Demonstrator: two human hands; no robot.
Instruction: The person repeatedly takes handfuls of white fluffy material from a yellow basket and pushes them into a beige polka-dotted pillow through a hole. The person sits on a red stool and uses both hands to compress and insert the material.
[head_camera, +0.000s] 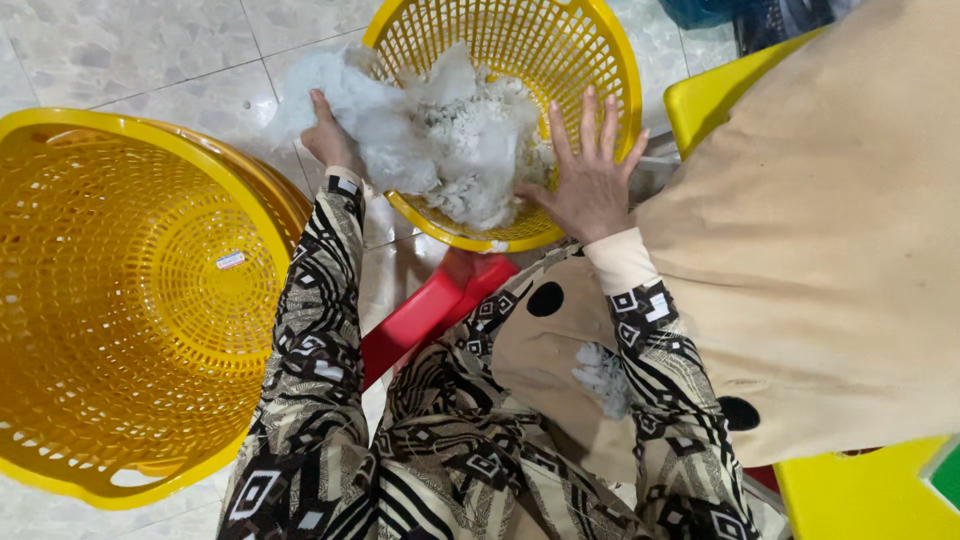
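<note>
Gripping white stuffing, left hand, right hand on tilted basket

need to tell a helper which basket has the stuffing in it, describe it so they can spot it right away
Start from the pale tiled floor at the top of the view, where two yellow lattice baskets sit. The one wanted is the smaller basket straight ahead, tipped toward the person, with the left hand and right hand at it. Unlike the larger basket beside it, it holds white fluffy stuffing.
</note>
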